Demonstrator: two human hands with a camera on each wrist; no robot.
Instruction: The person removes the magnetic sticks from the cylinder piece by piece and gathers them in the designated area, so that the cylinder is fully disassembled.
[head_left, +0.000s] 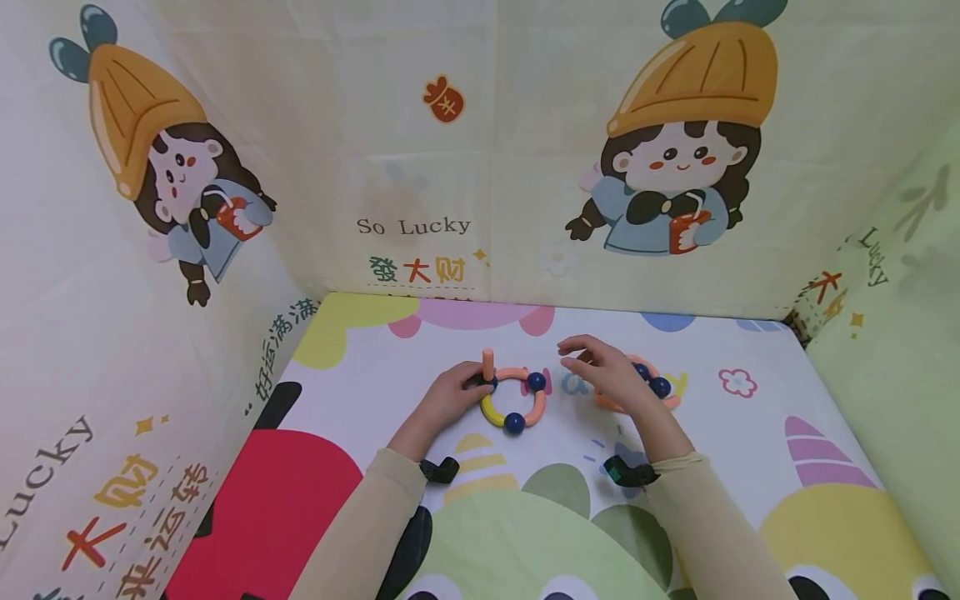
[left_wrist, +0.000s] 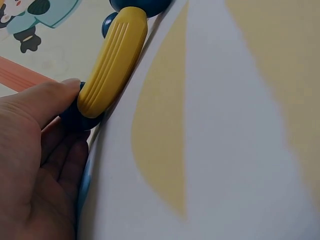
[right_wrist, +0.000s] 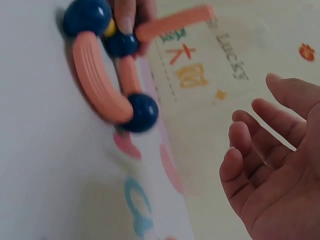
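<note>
A ring of curved orange rods [head_left: 540,408], one yellow rod [left_wrist: 114,62] and blue balls [head_left: 513,423] lies on the table. At its left side my left hand [head_left: 447,398] pinches a blue ball [left_wrist: 82,117] between thumb and fingers. From that same ball a straight orange rod [head_left: 488,364] stands upright. My right hand [head_left: 611,375] hovers to the right of the ring, its fingers [right_wrist: 240,135] relaxed and apart with nothing between them. Partly behind the right hand lie more orange rods [head_left: 670,402] and blue balls [head_left: 660,387].
The tabletop [head_left: 450,333] carries a colourful cartoon print. Cloth walls [head_left: 525,167] with printed figures and lettering enclose its back and both sides. A black device [head_left: 441,471] is worn on the left wrist, another black device [head_left: 630,472] on the right.
</note>
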